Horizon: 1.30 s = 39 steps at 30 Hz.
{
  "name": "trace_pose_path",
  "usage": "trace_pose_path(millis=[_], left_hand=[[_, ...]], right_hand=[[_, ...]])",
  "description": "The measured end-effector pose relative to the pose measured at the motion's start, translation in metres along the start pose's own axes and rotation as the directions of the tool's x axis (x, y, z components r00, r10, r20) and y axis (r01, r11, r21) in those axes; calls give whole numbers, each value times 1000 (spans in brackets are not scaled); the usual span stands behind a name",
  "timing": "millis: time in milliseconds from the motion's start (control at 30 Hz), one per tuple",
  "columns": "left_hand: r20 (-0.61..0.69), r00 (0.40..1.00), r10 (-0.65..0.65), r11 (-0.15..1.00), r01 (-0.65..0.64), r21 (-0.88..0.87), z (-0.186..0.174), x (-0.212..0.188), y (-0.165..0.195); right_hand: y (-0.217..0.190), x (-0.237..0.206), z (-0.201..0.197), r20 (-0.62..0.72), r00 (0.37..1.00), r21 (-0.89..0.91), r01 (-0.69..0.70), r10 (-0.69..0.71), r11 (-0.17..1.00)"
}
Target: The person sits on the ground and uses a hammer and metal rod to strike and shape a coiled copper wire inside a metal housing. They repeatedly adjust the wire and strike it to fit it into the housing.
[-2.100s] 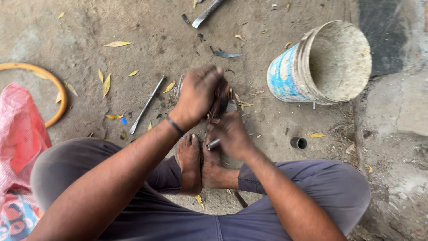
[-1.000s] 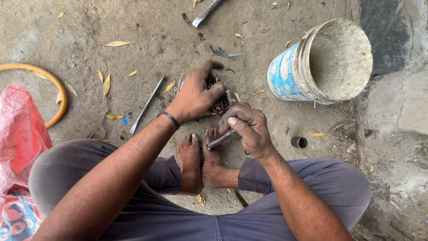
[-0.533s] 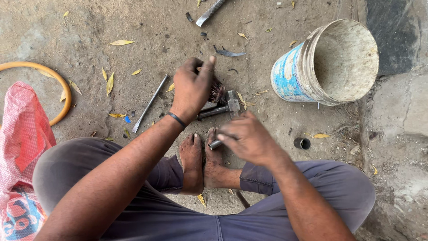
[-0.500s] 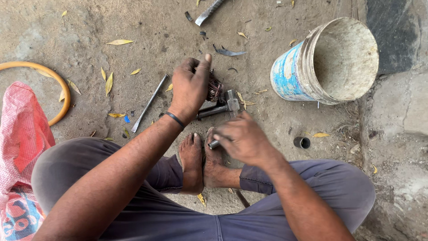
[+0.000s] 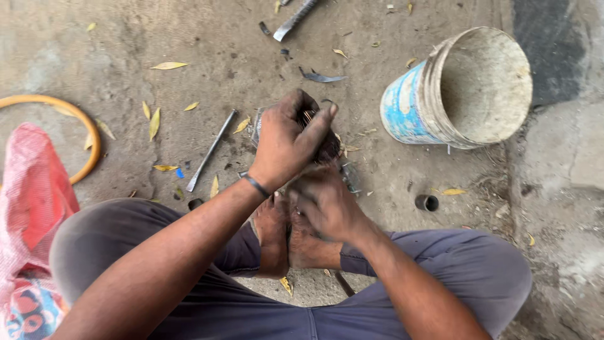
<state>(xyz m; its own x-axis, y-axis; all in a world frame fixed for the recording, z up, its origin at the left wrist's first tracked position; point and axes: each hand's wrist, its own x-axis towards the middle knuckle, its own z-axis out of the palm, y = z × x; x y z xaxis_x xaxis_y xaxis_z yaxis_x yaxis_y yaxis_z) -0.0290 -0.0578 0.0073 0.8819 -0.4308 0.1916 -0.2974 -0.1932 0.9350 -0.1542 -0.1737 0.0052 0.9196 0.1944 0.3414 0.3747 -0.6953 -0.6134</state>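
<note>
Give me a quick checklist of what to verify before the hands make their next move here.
1. Left hand grips the dark part on the ground: ok.
2. Right hand at the part: ok, but blurred.
3. What the right hand holds: cannot tell.
4. Bare feet close under the hands: not ok.
5. Metal rod lies apart, left of the hands: ok.
6. Bucket on its side, away from the hands: ok.

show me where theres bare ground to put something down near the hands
Free: the ground between the metal rod and the orange hoop, and the strip below the bucket past the small black ring. Crowded: around the left hand and right hand.
</note>
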Motion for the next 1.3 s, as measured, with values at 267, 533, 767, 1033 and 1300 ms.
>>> trace_pose_path(millis=[267,533,767,1033,1300], left_hand=[[251,963,-95,970,146,-196,-5,5,-10],[75,985,157,933,-173,315,-15,9,-11],[245,960,-139,924,214,-316,-5,4,5],[122,981,150,923,-183,339,-9,0,-6],[158,969,-187,936,225,-271,9,-1,-11]], right_hand=[[23,10,-27,-162,872,218,-425,462,878],[19,-11,-19,-62,988,69,-138,142,988],[27,0,6,97,863,270,-502,495,822],[34,-9,-35,-123,979,-39,-166,160,985],[20,-10,13,369,776,524,-629,512,575]])
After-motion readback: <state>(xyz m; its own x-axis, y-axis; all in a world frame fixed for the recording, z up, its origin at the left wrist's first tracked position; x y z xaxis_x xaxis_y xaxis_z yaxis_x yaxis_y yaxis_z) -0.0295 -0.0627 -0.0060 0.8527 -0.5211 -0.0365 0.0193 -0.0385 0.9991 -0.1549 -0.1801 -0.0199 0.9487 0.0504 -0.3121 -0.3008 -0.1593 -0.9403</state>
